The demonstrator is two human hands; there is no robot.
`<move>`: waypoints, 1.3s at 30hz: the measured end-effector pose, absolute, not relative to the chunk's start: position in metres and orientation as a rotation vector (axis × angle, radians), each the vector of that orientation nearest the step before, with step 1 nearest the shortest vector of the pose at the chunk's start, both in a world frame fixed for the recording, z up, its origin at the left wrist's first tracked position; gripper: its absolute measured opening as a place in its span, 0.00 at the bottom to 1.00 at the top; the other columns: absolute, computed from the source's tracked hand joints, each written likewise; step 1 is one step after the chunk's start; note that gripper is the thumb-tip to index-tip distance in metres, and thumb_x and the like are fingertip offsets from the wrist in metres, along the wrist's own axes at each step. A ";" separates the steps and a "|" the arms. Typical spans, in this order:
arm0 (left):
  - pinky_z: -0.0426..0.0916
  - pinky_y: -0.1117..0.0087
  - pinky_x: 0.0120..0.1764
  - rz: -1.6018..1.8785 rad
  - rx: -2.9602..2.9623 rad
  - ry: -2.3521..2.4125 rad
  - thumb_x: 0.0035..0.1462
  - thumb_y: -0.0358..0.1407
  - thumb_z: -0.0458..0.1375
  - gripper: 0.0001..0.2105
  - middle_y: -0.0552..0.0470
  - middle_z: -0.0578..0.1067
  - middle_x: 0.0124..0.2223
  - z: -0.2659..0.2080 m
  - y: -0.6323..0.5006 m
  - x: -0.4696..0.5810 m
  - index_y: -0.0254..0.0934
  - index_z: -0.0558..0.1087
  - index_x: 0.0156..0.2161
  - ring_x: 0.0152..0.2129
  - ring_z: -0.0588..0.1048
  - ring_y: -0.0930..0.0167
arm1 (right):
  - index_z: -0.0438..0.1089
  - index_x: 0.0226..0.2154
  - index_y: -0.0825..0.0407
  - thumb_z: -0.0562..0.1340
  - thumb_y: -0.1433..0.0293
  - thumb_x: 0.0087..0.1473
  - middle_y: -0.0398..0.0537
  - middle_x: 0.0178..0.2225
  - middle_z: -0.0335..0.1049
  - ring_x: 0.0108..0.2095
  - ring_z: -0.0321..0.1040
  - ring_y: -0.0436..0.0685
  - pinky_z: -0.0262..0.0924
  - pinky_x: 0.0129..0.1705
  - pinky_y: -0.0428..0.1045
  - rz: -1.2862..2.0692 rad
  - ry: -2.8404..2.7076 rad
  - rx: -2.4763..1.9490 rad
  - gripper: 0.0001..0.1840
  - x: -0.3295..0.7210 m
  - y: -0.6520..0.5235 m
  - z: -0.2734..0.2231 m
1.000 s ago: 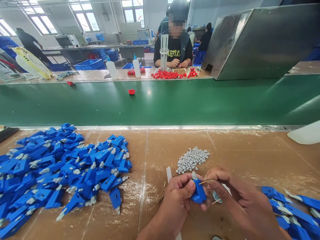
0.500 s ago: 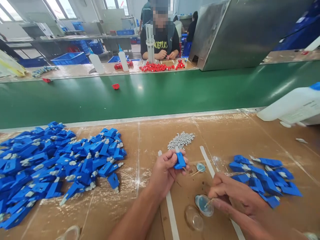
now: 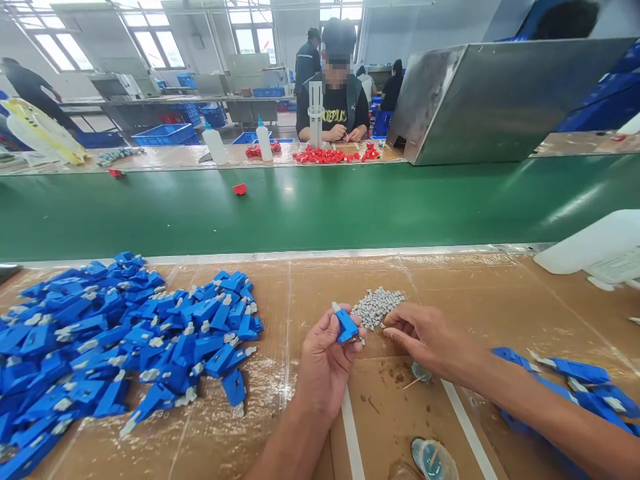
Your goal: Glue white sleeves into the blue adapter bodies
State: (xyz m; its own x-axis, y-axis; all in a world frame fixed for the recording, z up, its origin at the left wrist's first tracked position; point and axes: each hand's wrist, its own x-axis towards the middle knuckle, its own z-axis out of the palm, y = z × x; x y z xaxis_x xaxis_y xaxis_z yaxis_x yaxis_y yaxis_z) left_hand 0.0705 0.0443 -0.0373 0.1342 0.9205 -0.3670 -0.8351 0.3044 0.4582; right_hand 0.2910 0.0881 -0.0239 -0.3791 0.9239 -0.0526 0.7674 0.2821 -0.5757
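My left hand (image 3: pixel 327 357) is closed round a blue plastic part (image 3: pixel 346 325) with a pale grey tip at its upper end. At the right edge of a pile of small grey pieces (image 3: pixel 377 307), my right hand (image 3: pixel 420 333) has its thumb and fingers pinched together. Whatever is between those fingertips is too small to make out. Under the right hand sits a small dish (image 3: pixel 421 372), partly covered, with a thin stick by it. Nearer me, a clear cup of bluish liquid (image 3: pixel 434 460) holds another stick.
Many blue parts with grey tips (image 3: pixel 125 340) are heaped on the left; several more blue parts (image 3: pixel 580 380) lie at right, partly behind my forearm. A white jug (image 3: pixel 595 243) lies at right. Beyond runs a green belt (image 3: pixel 300 213), with a co-worker (image 3: pixel 334 100) behind red parts (image 3: pixel 325 155).
My right hand has left the stick in the cup of bluish liquid and moved up to the grey pile. The left hand still holds the blue part, now turned. The view has tilted up.
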 end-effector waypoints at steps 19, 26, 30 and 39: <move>0.75 0.77 0.29 1.193 0.280 0.624 0.51 0.44 0.82 0.22 0.45 0.84 0.37 -0.036 0.032 0.081 0.30 0.84 0.44 0.30 0.82 0.70 | 0.78 0.39 0.50 0.65 0.45 0.64 0.46 0.30 0.78 0.30 0.77 0.57 0.73 0.33 0.51 1.508 -1.634 -1.419 0.25 0.286 0.051 0.002; 0.74 0.75 0.31 1.151 0.287 0.625 0.52 0.45 0.81 0.22 0.45 0.84 0.37 -0.044 0.029 0.086 0.32 0.84 0.44 0.30 0.83 0.69 | 0.84 0.33 0.51 0.82 0.47 0.50 0.45 0.29 0.77 0.29 0.73 0.52 0.71 0.35 0.47 1.700 -1.045 -1.275 0.26 0.280 0.032 0.016; 0.73 0.74 0.32 1.134 0.384 0.620 0.55 0.49 0.79 0.22 0.44 0.84 0.37 -0.045 0.029 0.087 0.33 0.84 0.44 0.29 0.82 0.69 | 0.82 0.30 0.52 0.84 0.47 0.46 0.46 0.29 0.78 0.30 0.74 0.53 0.70 0.35 0.47 1.747 -0.981 -1.294 0.27 0.280 0.037 0.014; 0.71 0.71 0.36 1.093 0.648 0.685 0.62 0.53 0.72 0.23 0.44 0.84 0.36 -0.062 0.020 0.093 0.36 0.84 0.51 0.32 0.82 0.67 | 0.85 0.29 0.51 0.82 0.46 0.48 0.48 0.26 0.80 0.28 0.74 0.55 0.71 0.32 0.49 1.621 -1.064 -1.311 0.25 0.279 0.035 0.005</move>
State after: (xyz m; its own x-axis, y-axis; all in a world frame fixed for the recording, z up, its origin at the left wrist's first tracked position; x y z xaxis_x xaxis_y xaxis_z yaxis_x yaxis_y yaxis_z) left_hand 0.0931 0.0203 -0.0624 0.3025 0.9371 -0.1743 -0.5651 0.3236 0.7589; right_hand 0.2790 0.0347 0.0053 -0.1640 0.9289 -0.3320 -0.0652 -0.3460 -0.9360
